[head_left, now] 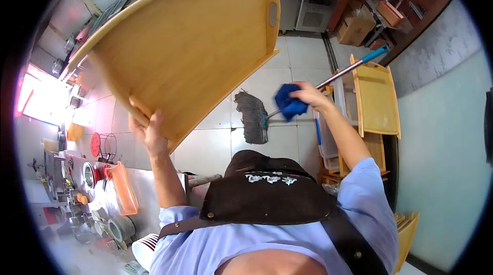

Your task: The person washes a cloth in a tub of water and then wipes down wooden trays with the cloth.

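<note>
My left hand (151,129) is closed on the near edge of a large yellow wooden tray (190,44), which is raised and tilted in front of me. A cut-out handle slot shows in the tray's far right side. In my right hand (310,95) is a bunched dark blue cloth (290,103), held a little to the right of the tray and apart from it. Below, a mop (250,116) with a grey head lies on the tiled floor; its pole passes behind my right hand, up to a teal grip.
Another yellow wooden tray (377,98) rests on stacked things at the right wall. To the left is a metal counter (149,188) with an orange plastic basket (123,188), pots and bowls. A steel appliance (313,11) and a cardboard box (355,23) stand at the back.
</note>
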